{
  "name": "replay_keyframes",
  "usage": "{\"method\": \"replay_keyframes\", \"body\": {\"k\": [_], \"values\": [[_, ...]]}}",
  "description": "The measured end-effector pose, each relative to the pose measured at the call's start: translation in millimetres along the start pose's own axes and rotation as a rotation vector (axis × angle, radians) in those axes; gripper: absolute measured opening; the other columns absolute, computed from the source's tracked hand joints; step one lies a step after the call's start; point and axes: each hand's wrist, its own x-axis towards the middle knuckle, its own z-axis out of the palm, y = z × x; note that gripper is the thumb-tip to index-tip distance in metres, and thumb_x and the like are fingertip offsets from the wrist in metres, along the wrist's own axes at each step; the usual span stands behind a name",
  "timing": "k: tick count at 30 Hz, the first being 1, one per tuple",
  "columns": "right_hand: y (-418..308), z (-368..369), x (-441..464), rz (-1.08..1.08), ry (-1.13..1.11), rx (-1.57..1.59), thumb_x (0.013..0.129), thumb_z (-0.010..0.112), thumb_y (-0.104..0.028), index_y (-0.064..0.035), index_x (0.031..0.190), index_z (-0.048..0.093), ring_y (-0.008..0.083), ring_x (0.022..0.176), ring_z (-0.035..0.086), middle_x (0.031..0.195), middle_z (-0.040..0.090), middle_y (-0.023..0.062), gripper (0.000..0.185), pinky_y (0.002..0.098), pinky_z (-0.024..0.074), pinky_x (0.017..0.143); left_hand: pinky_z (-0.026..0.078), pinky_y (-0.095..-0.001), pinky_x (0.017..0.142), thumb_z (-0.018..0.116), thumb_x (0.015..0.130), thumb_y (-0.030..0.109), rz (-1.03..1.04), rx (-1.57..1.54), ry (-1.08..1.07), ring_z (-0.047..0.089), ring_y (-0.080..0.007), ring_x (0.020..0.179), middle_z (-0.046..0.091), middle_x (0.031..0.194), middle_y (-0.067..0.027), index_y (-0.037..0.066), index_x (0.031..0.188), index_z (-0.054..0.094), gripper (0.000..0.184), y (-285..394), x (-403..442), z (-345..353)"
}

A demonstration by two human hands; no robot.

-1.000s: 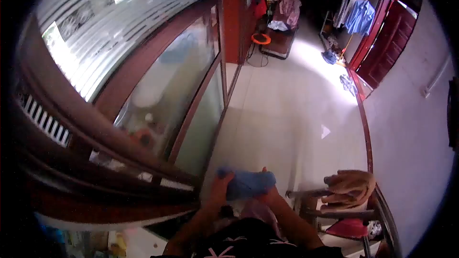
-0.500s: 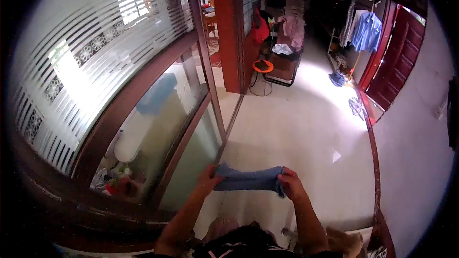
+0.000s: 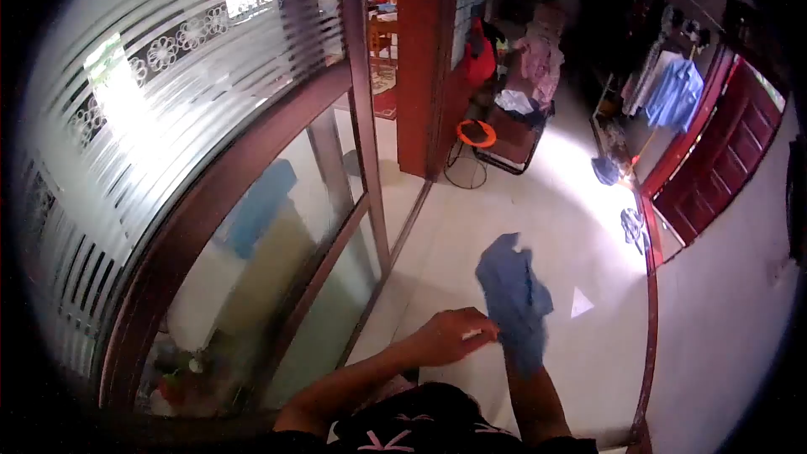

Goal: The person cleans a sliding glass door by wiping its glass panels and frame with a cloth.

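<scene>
Above the pale floor (image 3: 445,235), the blue cloth (image 3: 514,290) covered the right hand, whose grip I could not tell. At the cloth's lower left edge, the left hand (image 3: 450,337) curled loosely, its hold unclear. Floor stretched between the brown-framed glass partition (image 3: 231,170) and white wall (image 3: 714,311).

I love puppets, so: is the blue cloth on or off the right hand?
On: the blue cloth covers the right hand; the bare forearm shows below.
</scene>
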Motion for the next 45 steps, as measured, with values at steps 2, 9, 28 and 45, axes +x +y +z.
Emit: {"method": "replay_keyframes", "body": {"k": [2,9,28,45], "values": [[11,0,32,0.133,0.011,0.044,0.088,0.06,-0.016,-0.0015,0.126,0.049,0.0196,0.111,0.052,0.123,0.055,0.011,0.041,0.0298,0.0484,0.082,0.049,-0.0356,0.093,0.056,0.095,0.017,-0.126,-0.547,0.254,0.063,-0.0254,0.104,0.066,0.112,-0.0126,0.001,0.109,0.064,0.023,-29,26,-21],[95,43,96,-0.092,0.122,-0.534,0.091,0.057,-0.011,-0.0042,0.124,0.047,0.0233,0.107,0.056,0.116,0.056,0.0119,0.035,0.0349,0.0467,0.094,0.021,-0.0396,0.116,0.025,0.103,0.042,0.249,-1.797,0.655,0.032,-0.0296,0.139,0.039,0.147,-0.0154,-0.003,0.141,0.036,0.06,-126,114,-47],[-178,85,345,0.061,0.248,-1.161,0.093,0.052,-0.038,-0.0155,0.09,0.055,0.0187,0.074,0.053,0.084,0.057,0.0033,0.023,0.0337,0.0467,0.067,0.039,-0.0474,0.104,0.07,0.085,0.012,-0.275,0.237,0.61,0.038,-0.0396,0.134,0.019,0.154,-0.0242,0.01,0.143,0.038,0.065,-250,387,-84],[-95,90,609,0.242,0.647,3.091,0.087,0.058,-0.02,0.0005,0.106,0.053,0.0188,0.069,0.059,0.077,0.057,0.004,0.028,0.0332,0.0507,0.069,0.043,-0.0387,0.101,0.054,0.098,0.035,-0.304,-1.481,1.066,0.052,-0.0212,0.119,0.054,0.132,-0.0067,0.01,0.139,0.042,0.05,-390,374,-274]]}}
